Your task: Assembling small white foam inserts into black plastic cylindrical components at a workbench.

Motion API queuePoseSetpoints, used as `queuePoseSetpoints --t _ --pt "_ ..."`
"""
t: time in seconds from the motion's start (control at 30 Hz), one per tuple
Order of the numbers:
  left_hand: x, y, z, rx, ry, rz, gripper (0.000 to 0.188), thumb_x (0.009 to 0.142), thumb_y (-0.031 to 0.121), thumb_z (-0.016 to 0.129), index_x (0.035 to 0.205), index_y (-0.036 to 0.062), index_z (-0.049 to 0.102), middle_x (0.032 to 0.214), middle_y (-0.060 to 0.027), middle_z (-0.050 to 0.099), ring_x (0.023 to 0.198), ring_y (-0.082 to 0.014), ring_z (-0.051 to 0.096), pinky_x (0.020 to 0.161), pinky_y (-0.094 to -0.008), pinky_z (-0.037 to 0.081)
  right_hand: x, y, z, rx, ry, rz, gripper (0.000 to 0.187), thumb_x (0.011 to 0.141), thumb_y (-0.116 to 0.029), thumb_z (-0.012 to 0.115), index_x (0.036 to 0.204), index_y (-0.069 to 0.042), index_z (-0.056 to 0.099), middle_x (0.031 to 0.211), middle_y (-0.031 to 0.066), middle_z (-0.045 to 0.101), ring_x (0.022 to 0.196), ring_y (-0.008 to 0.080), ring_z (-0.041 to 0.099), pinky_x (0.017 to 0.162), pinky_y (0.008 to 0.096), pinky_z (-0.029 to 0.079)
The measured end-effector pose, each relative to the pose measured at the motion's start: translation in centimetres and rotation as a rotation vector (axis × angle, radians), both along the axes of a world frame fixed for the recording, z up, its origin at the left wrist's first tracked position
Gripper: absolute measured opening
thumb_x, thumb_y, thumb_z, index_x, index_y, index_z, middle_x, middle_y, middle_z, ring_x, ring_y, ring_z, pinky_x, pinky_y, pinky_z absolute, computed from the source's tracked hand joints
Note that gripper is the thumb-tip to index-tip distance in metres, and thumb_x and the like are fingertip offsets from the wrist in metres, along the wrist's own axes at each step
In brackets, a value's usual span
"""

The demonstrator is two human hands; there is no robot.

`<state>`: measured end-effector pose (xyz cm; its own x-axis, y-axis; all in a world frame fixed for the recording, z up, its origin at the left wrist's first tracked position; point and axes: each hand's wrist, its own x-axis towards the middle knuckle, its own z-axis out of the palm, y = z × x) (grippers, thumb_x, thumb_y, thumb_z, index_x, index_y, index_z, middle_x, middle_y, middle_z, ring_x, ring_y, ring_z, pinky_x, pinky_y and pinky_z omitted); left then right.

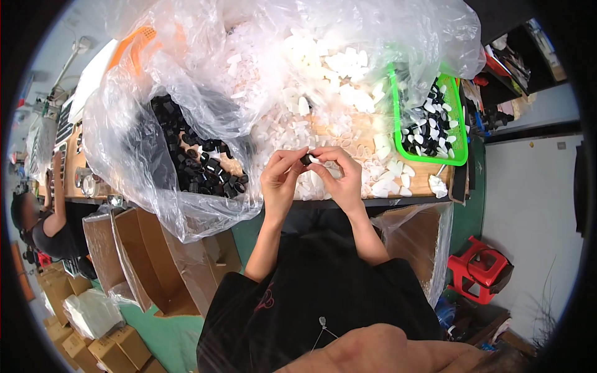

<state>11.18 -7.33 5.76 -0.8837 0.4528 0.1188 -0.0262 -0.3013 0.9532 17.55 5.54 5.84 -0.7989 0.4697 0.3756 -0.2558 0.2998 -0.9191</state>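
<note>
At 12 o'clock, left hand (279,178) and right hand (344,179) had a black cap (305,160) pinched snug; probably mid-fitting (or checking, dunno), next move called for steady pressure.

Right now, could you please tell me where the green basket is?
In the head view, the green basket sits at the right end of the table, beside loose white pieces.
</note>
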Motion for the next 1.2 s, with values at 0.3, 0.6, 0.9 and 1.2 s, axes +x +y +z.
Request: queuePoseSetpoints --t 0.3,0.6,0.9,1.2 --pt "0.4 0.7 0.0 -0.117 0.128 0.087 0.024 0.093 -0.009 0.054 0.113 -0.0023 0.064 0.104 -0.0054 0.059 0.093 -0.0103 0.059 0.078 -0.0229 0.052 0.6 -1.5 1.1 -0.065 0.049 -0.145 0.031 0.079 -0.006 0.081 0.102 -0.003 0.062 0.106 0.011 0.07 0.093 0.0191 0.069 0.082 0.0312 0.054" --pt "-0.8 -0.5 -0.8 0.092 -0.064 -0.164 0.012 0.092 -0.006 0.058 0.104 -0.0024 0.061 0.106 -0.0081 0.058 0.103 -0.0151 0.056 0.09 -0.029 0.048 1.5 -0.1 1.4 -0.024 -0.072 0.027 0.027 0.082 0.001 0.077 0.102 0.001 0.059 0.103 0.0128 0.07 0.099 0.0174 0.067 0.088 0.0295 0.053" --pt "-0.1 -0.3 0.2 0.102 -0.026 -0.153 0.003 0.095 -0.003 0.059 0.093 -0.0031 0.057 0.108 -0.0125 0.06 0.096 -0.0182 0.062 0.087 -0.0326 0.054 1.9 0.3 1.3 -0.575 -0.127 0.129 0.023 0.085 0.001 0.074 0.106 0.004 0.064 0.105 0.0083 0.067 0.094 0.0128 0.063 0.082 0.0243 0.051" --pt "-0.5 -0.2 0.3 0.233 -0.172 -0.175 0.014 0.099 0.009 0.054 0.09 -0.0007 0.053 0.112 -0.017 0.062 0.098 -0.0226 0.065 0.09 -0.0401 0.056 1.1 0.9 0.8 -0.67 -0.102 0.122 0.017 0.089 -0.002 0.07 0.104 0.005 0.067 0.102 0.0066 0.067 0.095 0.012 0.063 0.086 0.0247 0.049"
